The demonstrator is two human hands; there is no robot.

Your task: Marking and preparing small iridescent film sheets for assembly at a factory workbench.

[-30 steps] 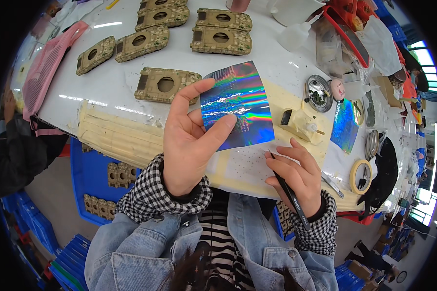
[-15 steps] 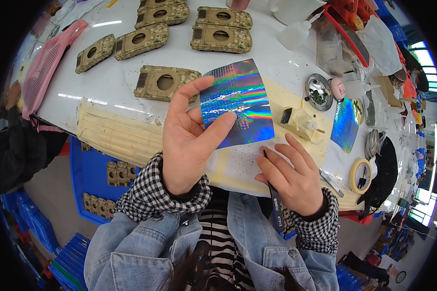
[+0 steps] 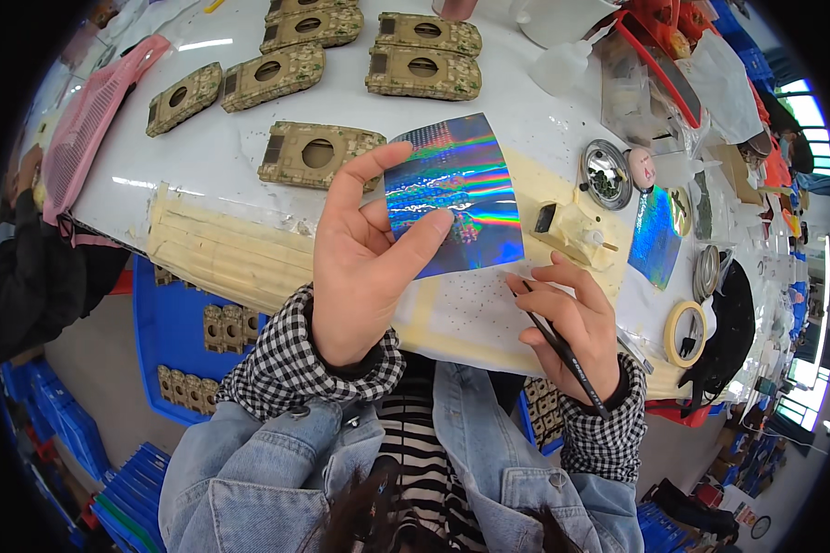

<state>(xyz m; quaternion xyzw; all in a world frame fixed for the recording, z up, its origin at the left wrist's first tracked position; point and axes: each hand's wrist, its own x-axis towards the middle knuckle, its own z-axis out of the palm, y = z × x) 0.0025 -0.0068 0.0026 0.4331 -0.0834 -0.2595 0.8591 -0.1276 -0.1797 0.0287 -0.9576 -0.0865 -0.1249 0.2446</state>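
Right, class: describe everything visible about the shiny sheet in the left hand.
The sheet is thin, glossy, four-sided and slightly bowed, mostly blue with rainbow bands and rows of tiny marks; it looks like holographic film. The left hand grips its left side, thumb on the face, holding it over the table.

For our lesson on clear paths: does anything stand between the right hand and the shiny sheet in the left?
Nothing visible does. The right hand, holding a black tool, is near the lower right corner of the shiny sheet that the left hand holds.
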